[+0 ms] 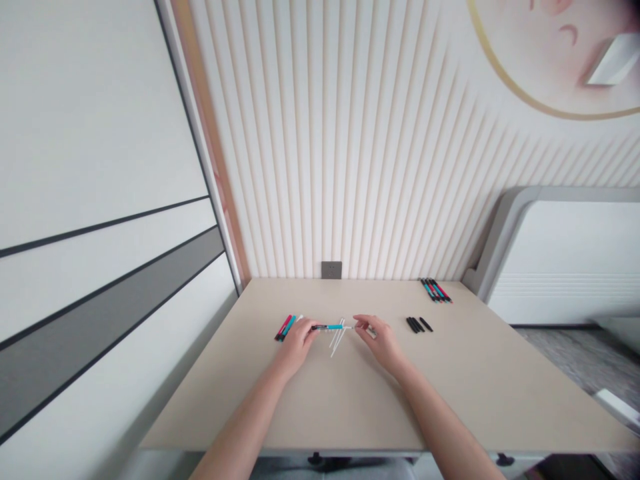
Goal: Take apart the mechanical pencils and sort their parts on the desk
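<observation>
My left hand is closed on the black end of a pen with a blue barrel, held level above the table. A thin whitish refill sticks out of the barrel's right end. My right hand pinches the tip of that refill between thumb and fingers. Beneath the pen lie several white refills, slanted on the tabletop. Beside my left hand rest red and blue pen barrels, partly covered by it. To the right of my right hand lie several black pen caps.
A row of red, blue and black pens lies at the table's back right corner. The beige table meets a ribbed wall with a dark socket. A white cabinet stands left, a grey-white headboard right.
</observation>
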The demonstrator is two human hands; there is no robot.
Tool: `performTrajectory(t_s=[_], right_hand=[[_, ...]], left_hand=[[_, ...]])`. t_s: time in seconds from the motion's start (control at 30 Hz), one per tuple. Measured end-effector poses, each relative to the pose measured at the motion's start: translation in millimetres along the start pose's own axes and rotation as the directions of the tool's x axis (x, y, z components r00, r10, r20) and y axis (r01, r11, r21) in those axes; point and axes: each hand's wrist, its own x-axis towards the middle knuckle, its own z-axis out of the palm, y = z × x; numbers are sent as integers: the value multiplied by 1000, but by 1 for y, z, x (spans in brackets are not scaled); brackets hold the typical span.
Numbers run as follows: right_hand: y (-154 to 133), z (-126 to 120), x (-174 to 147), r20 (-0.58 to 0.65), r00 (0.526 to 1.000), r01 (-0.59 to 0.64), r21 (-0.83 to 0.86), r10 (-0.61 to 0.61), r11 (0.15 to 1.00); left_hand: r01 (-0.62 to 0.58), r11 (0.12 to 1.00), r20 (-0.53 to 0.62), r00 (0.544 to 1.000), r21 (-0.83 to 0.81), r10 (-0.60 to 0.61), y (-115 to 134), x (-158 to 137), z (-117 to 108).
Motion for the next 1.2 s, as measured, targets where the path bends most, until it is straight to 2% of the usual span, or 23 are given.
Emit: performTrajectory(t_s=[0.27, 0.33, 0.4, 0.47, 0.53, 0.63, 0.73, 0.93, 1.2], right_hand=[[-6, -3, 1, 28, 995, -96, 43, 95, 994], [-2, -7, 3, -35, 992, -120, -40, 118, 992], [7, -16, 4, -168, 976, -175, -209, 141, 962], [17, -27, 3, -294, 939, -295, -417, 179, 860], [27, -40, 1, -377, 892, -434, -554, 250, 711], [38, -54, -2, -409, 830, -557, -634, 379, 537], [43, -59, -4, -389, 791, -598, -656, 473, 461], [44, -58, -2, -367, 780, -602, -659, 506, 451], [42, -58, -2, -335, 801, -575, -659, 496, 484]], left_hand=[[9, 1000, 42, 999, -2, -9, 2, 1, -2], [10, 1000, 39, 999, -1, -10, 0, 1, -1], [13, 1000, 32, 999, 0, -13, -1, 1, 0], [16, 1000, 26, 1000, 3, -16, -3, 1, 0], [15, 1000, 28, 1000, 5, -15, -5, 1, 1], [6, 1000, 35, 999, 2, -7, -7, 0, 2], [5, 1000, 38, 999, -7, -5, -8, 0, 2], [24, 1000, 34, 999, -14, -24, -9, 0, 2], [21, 1000, 19, 1000, -18, -20, -11, 1, 3]])
